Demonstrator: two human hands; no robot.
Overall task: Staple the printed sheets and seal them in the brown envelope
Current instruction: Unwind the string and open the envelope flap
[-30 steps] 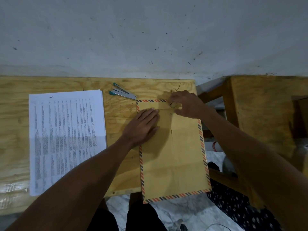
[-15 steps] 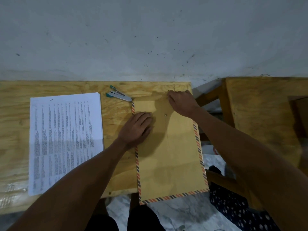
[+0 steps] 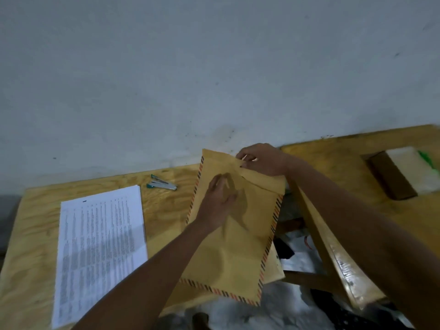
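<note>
The brown envelope (image 3: pixel 233 248) with a striped border lies at the right end of the wooden table (image 3: pixel 162 208), its lower part hanging over the front edge. Its flap (image 3: pixel 219 160) stands raised at the far end. My right hand (image 3: pixel 262 159) pinches the flap's right edge. My left hand (image 3: pixel 219 203) rests flat on the envelope's body, fingers spread. The printed sheets (image 3: pixel 100 246) lie in a stack on the table to the left. A silver stapler (image 3: pixel 162 184) with teal ends sits beyond them, left of the envelope.
A grey wall rises right behind the table. A second wooden table (image 3: pixel 357 167) stands to the right across a narrow gap, with a dark brown box and a white packet (image 3: pixel 412 172) on it. Marbled floor and dark cloth show below.
The envelope's flap has been lifted from flat to raised by my right hand. My left hand stays on the envelope. The camera view has swung down and to the right.
</note>
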